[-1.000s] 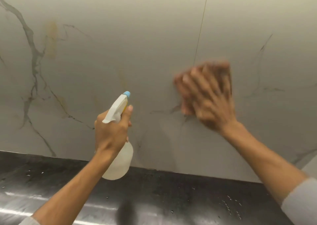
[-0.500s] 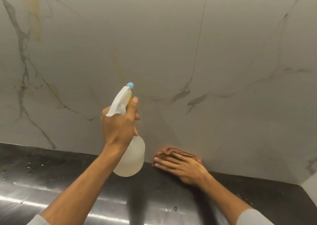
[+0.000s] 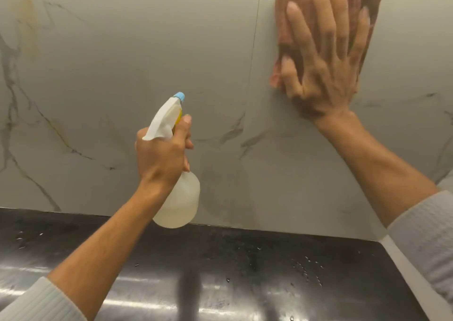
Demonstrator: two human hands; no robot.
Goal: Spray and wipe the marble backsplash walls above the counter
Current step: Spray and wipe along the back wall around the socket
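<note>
The marble backsplash point(image 3: 122, 75) is pale grey with dark veins and fills the upper view. A thin vertical seam point(image 3: 255, 51) splits it into two slabs. My left hand point(image 3: 161, 154) grips a translucent white spray bottle point(image 3: 180, 203) with a blue nozzle tip, pointed up at the wall, one finger on the trigger. My right hand point(image 3: 323, 70) lies flat with fingers spread, pressing a folded reddish-brown cloth point(image 3: 367, 7) against the wall high on the right slab.
A dark glossy counter point(image 3: 245, 271) runs below the wall, with water droplets point(image 3: 308, 269) scattered on it. A pale side wall point(image 3: 407, 266) meets the counter at the right. A yellowish stain point(image 3: 27, 24) marks the wall at the upper left.
My right hand has swept the cloth from the foot of the wall by the counter up to high on the right slab. The spray bottle stays held in about the same place.
</note>
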